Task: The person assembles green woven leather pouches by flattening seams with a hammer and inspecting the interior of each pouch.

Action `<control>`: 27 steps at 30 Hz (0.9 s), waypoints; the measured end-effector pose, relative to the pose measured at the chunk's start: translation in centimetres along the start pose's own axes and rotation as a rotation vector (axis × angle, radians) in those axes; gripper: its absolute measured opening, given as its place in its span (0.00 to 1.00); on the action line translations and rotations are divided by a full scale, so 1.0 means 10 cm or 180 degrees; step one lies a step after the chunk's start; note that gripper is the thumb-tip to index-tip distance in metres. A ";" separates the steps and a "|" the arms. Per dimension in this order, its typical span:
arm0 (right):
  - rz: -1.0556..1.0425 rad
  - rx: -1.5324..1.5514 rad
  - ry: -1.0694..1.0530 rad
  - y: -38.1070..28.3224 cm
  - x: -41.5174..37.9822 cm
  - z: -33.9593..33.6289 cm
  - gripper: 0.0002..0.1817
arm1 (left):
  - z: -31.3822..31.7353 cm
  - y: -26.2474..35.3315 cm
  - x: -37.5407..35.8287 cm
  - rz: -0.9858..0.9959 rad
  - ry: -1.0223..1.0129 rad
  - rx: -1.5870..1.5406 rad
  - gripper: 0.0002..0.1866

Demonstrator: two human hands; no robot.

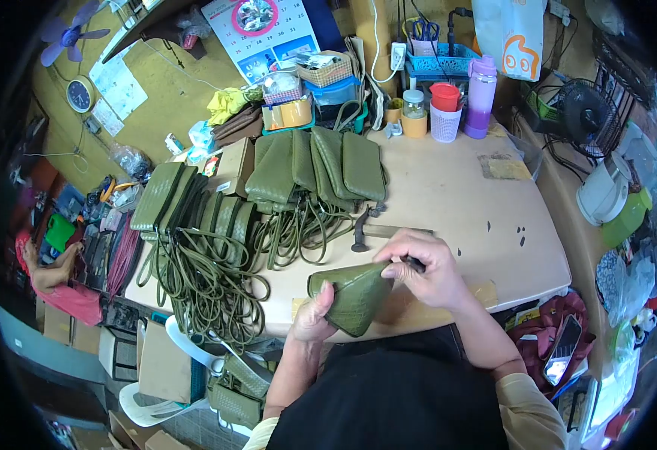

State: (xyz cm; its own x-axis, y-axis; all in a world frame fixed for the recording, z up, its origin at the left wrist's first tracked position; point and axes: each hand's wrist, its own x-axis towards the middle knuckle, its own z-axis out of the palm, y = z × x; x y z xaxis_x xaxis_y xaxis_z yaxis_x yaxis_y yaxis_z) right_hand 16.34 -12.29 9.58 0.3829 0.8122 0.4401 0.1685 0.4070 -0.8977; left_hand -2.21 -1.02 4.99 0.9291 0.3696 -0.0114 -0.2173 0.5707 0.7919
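Observation:
Near the table's front edge, a green textured pouch (358,301) is held up between my hands. My left hand (315,313) grips its lower left side, thumb on the face. At its upper right corner my right hand (427,268) pinches the edge and also holds a small dark tool (414,264), mostly hidden by the fingers. Just beyond lies a hammer (360,231) on the table (448,202). Stacked green pouches (279,169) with long cords (208,277) cover the table's left side.
Baskets (324,71), cups (445,120) and a purple bottle (480,97) line the table's back. A black fan (587,109) stands at the right. Another person's limbs (52,274) show at far left, beside a white chair (148,405) at lower left.

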 end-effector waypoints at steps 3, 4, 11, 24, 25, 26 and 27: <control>-0.0892 -0.0888 0.0030 -0.16 -0.01 0.01 0.06 | 0.11 0.10 -0.01 0.0039 -0.0290 -0.0150 0.46; -0.0891 -0.0881 0.0031 -0.13 -0.01 0.03 0.06 | 0.14 0.09 -0.01 0.0037 -0.0285 -0.0147 0.46; -0.0215 -0.0006 0.0920 0.24 -0.05 0.07 0.09 | 0.35 -0.06 0.10 0.1325 0.0865 0.1372 0.19; 0.0774 0.1343 0.0777 0.54 -0.18 -0.10 0.06 | 0.31 -0.08 0.16 0.1647 0.0710 0.2920 0.12; 0.1023 0.1682 0.0951 0.71 -0.22 -0.09 0.07 | 0.34 -0.07 0.16 0.1619 0.0585 0.3015 0.12; 0.1265 0.2018 0.1125 0.81 -0.24 -0.09 0.09 | 0.36 -0.04 0.17 0.1596 0.0456 0.3109 0.12; 0.1184 0.1995 0.1268 0.80 -0.21 -0.02 0.06 | 0.37 -0.02 0.18 0.1480 0.0427 0.2939 0.12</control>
State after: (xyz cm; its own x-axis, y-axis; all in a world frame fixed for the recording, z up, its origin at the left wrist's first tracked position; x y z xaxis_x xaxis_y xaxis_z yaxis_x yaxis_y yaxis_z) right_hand 17.04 -10.79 1.43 0.6266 0.7788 -0.0289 -0.5247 0.3941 -0.7546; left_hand 0.58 -3.21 7.08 0.7592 0.5200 0.3914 -0.1794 -0.4108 0.8939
